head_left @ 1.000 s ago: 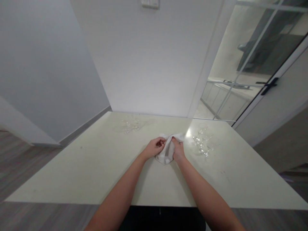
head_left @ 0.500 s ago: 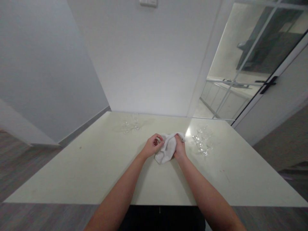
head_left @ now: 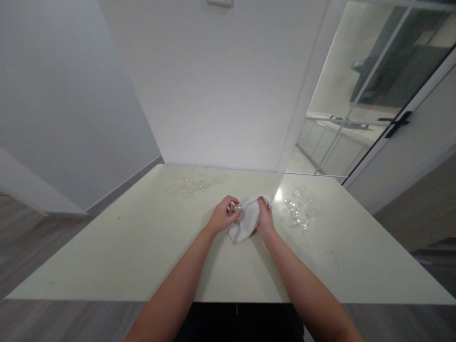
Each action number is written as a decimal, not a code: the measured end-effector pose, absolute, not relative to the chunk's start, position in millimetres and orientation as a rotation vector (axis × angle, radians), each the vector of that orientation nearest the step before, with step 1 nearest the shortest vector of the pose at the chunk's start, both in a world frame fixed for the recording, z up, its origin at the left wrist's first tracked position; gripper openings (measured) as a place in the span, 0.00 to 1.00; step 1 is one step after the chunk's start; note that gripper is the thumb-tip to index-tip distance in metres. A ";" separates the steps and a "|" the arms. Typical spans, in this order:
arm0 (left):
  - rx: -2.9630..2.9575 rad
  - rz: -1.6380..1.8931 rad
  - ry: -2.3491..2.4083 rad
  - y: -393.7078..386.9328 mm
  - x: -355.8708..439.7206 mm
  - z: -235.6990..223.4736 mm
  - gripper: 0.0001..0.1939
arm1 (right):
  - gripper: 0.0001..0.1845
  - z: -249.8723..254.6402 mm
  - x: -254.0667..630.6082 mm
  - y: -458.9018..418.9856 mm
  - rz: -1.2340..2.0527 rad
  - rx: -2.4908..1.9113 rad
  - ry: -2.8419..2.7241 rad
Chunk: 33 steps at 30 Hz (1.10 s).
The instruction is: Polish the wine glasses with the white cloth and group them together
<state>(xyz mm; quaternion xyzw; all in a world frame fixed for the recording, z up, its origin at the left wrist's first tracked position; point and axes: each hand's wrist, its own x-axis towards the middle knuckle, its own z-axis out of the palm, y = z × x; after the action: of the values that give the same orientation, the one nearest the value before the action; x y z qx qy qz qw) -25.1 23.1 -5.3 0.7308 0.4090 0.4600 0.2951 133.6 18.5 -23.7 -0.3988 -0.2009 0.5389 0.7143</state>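
Between my two hands a white cloth [head_left: 247,222] hangs bunched just over the table, one corner drooping toward me. My right hand [head_left: 265,217] is closed round the cloth's right side, thumb on top. Curled fingers of my left hand [head_left: 224,213] grip a small clear glass [head_left: 235,207], its base end showing between thumb and fingers; the rest of it is hidden by the cloth. Several clear stemmed glasses [head_left: 299,207] stand close together to the right of my right hand. Farther off at the left stand a few similar glasses [head_left: 194,183].
The pale, glossy table [head_left: 124,251] reaches to the white wall [head_left: 221,104] at the back. At the right is a glazed door [head_left: 342,118] with a black handle [head_left: 398,124]. A grey wall [head_left: 71,95] rises beyond the table's left side.
The glass has turned slightly in my left hand, and more of it shows between the fingers. The cloth's folds have shifted a little. Both arms stay nearly in place.
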 end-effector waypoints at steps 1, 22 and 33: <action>2.014 1.200 1.102 22.1 -24.8 -5.7 0.14 | 0.21 -23.1 134.1 18.5 1.200 -0.887 -0.440; 2.055 1.216 1.169 21.7 -26.1 -6.7 0.12 | 0.27 -23.0 132.5 16.7 1.275 -0.892 -0.455; 1.651 0.952 1.087 26.8 -22.7 -11.0 0.17 | 0.18 -26.5 140.3 19.4 1.093 -0.975 -0.600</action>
<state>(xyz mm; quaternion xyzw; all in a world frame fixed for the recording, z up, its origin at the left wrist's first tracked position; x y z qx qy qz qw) -22.7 26.8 -11.0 0.6696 0.4410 0.3862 0.4561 140.3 19.4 -26.5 -0.4383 -0.2694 0.4913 0.7028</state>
